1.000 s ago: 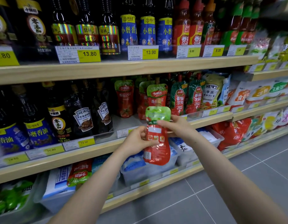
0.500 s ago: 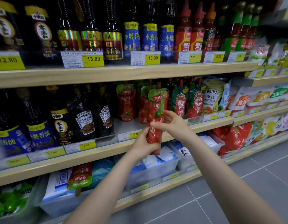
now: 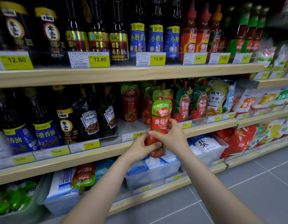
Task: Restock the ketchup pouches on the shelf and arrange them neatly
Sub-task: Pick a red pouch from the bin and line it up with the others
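Ketchup pouch point(image 3: 159, 125): upright in both my hands, just in front of the middle shelf point(image 3: 98, 156), near the pouch row point(image 3: 130, 102).
Handling: soft, squashy film, likely light; I'd judge it slippery and floppy, firmest at the spout cap point(image 3: 164, 94).
Hold point: lower body and base, sides pinched.
Left hand point(image 3: 140, 147): fingers curled round the pouch bottom.
Right hand point(image 3: 173, 135): wrapped on the pouch's right side, thumb across the front.
Spare pouch point(image 3: 82, 175): lying on the lower shelf.

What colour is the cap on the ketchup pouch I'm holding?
Tan or light brown, atop the held ketchup pouch; its top panel is green, body red. Head view shows it.
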Action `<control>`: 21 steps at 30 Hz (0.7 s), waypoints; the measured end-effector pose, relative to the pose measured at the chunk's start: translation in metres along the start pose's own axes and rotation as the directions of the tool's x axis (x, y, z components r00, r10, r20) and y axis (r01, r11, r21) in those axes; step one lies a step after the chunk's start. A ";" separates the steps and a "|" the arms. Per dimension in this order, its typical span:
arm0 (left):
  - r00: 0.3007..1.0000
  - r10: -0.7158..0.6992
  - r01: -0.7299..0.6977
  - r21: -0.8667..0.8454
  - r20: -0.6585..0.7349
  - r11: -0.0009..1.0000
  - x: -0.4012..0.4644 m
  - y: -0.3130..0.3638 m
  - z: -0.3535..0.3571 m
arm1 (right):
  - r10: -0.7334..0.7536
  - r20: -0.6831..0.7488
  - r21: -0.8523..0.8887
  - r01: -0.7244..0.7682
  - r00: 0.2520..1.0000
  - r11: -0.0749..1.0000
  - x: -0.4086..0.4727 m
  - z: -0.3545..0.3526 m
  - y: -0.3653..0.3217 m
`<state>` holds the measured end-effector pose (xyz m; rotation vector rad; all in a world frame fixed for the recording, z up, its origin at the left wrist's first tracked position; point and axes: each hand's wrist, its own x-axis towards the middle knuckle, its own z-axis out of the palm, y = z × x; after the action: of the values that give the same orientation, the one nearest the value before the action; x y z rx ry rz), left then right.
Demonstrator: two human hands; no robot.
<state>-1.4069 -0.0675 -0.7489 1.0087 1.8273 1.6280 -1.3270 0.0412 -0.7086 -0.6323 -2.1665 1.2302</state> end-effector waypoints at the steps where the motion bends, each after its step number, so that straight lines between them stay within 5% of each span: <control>1: 1.000 0.004 -0.004 0.006 0.003 1.000 -0.001 -0.002 -0.002 | 0.025 0.012 -0.013 -0.025 1.000 1.000 -0.002 0.001 0.002; 6: 0.992 0.082 -0.075 0.078 -0.097 0.994 -0.005 -0.007 -0.011 | 0.016 -0.008 0.182 -0.014 1.000 0.983 -0.003 0.010 -0.003; 10: 0.960 0.226 -0.170 0.296 -0.167 0.940 -0.016 -0.003 -0.045 | -0.128 -0.056 0.258 0.138 0.990 0.956 0.003 0.021 -0.019; 15: 0.833 0.503 -0.143 0.790 -0.229 0.597 -0.047 -0.013 -0.115 | -0.274 -0.144 0.112 0.291 0.951 0.950 0.029 0.032 -0.052; 18: 0.856 0.497 -0.112 0.889 -0.141 0.445 -0.061 -0.027 -0.134 | -0.324 -0.118 0.000 0.327 0.939 0.945 0.046 0.049 -0.062; 21: 0.860 0.499 -0.124 0.905 -0.106 0.407 -0.063 -0.043 -0.137 | -0.327 -0.081 -0.155 0.312 0.942 0.937 0.057 0.069 -0.053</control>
<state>-1.4822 -0.2021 -0.7750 1.6418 3.0498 0.9616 -1.4219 0.0112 -0.6775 -0.3690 -2.1746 0.8597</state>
